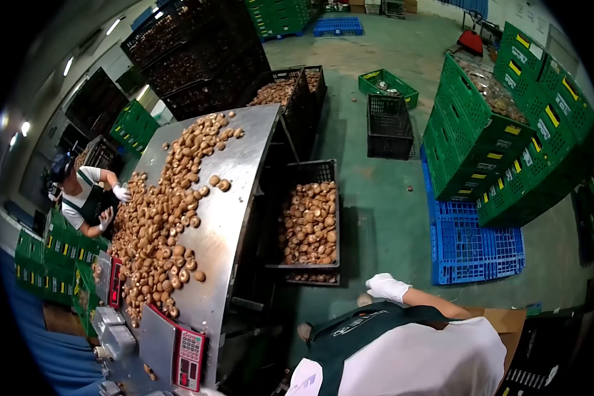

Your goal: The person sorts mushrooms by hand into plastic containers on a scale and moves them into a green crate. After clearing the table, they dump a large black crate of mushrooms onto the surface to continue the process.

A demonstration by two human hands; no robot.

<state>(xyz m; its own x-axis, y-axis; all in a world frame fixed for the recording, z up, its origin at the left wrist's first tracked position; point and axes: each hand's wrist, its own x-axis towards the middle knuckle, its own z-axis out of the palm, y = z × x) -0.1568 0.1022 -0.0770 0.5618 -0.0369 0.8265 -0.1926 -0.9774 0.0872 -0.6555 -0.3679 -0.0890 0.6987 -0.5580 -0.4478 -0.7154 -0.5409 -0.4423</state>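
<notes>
My right hand (387, 288), in a white glove, hangs over the floor to the right of the black crate of mushrooms (308, 223). Its fingers look loosely bent and apart, with nothing visible in them. My left hand is out of view; the left sleeve (303, 379) runs off the bottom edge. Brown mushrooms (158, 231) lie heaped along a steel table (218, 228) on my left. At its near end stands a scale with a red keypad (188, 356).
Across the table, a person in white gloves (121, 193) faces the mushrooms. Tall green crates (468, 145) stand on a blue pallet (478, 247) at right. A black crate (389, 125) and a green crate (389, 88) sit on the floor ahead. Dark crates (198, 59) are stacked behind the table.
</notes>
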